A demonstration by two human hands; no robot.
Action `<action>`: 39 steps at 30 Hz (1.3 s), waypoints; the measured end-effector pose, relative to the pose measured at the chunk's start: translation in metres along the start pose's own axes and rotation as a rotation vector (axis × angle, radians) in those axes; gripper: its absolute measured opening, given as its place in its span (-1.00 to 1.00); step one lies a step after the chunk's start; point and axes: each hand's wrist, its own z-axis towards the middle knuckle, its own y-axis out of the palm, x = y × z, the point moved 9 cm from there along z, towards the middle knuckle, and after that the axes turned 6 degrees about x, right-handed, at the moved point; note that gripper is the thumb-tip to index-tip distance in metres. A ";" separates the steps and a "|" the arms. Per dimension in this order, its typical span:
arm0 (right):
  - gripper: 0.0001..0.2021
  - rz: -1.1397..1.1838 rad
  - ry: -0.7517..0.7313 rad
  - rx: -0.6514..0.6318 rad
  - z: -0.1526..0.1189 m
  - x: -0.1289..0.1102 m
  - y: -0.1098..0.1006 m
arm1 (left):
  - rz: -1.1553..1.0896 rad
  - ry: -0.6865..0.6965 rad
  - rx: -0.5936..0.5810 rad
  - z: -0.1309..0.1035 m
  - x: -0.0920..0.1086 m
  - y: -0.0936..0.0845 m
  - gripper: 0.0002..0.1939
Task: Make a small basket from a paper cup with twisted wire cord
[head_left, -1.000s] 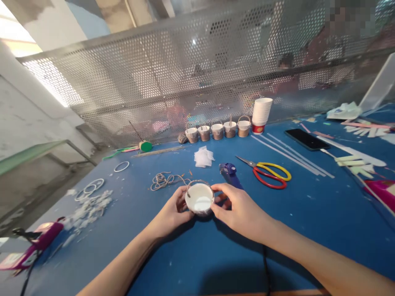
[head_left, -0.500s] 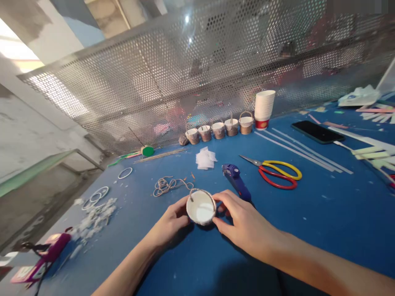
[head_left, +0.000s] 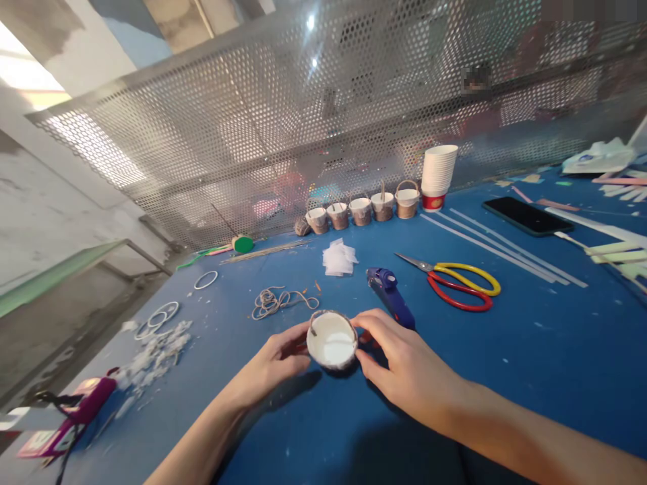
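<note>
A small white-lined cup [head_left: 332, 342] with a twine-wrapped rim stands between my hands on the blue table [head_left: 283, 431]. My left hand [head_left: 280, 357] is curved at the cup's left side, thumb and fingers apart. On the right side, my right hand [head_left: 387, 347] has its thumb and fingers on the cup's wall. Loose twine [head_left: 278, 302] lies just behind the left hand. A dark blue glue gun [head_left: 389, 293] rests behind the right hand, partly hidden by it. White squares [head_left: 338, 258] are piled beyond the cup.
Scissors [head_left: 457, 283] with yellow and red handles lie at right, near white strips [head_left: 498, 249] and a phone [head_left: 526, 215]. Several finished small baskets [head_left: 383, 206] and stacked paper cups [head_left: 439, 175] line the mesh screen [head_left: 242, 135]. White fluff [head_left: 159, 353] and rings lie left.
The cup has turned and tilted slightly, and its handle no longer stands out across the rim. My left thumb now shows a little apart from it. The view has shifted slightly.
</note>
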 end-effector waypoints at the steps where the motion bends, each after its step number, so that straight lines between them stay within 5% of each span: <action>1: -0.75 -0.001 -0.008 0.005 0.000 -0.002 -0.001 | 0.010 0.016 -0.021 -0.001 0.000 0.002 -0.34; 5: -0.69 -0.011 -0.028 0.019 0.001 -0.008 -0.006 | 0.101 0.125 0.036 0.000 0.001 0.006 -0.30; 17: -0.67 0.105 0.011 0.126 0.007 0.001 -0.021 | 0.169 0.280 0.512 -0.005 0.014 -0.002 -0.47; 22: -0.69 0.133 -0.002 0.156 0.009 0.003 -0.020 | 0.107 0.274 0.485 0.003 0.008 -0.001 -0.47; 29: -0.73 0.159 -0.048 0.244 0.015 0.007 -0.025 | 0.029 0.305 0.298 0.018 0.004 0.005 -0.38; 33: -0.76 0.170 -0.042 0.314 0.021 0.009 -0.037 | -0.084 0.284 0.292 0.024 -0.005 -0.010 -0.27; 39: -0.78 0.145 -0.017 0.341 0.029 0.001 -0.046 | -0.119 0.308 0.372 0.023 0.001 -0.039 -0.45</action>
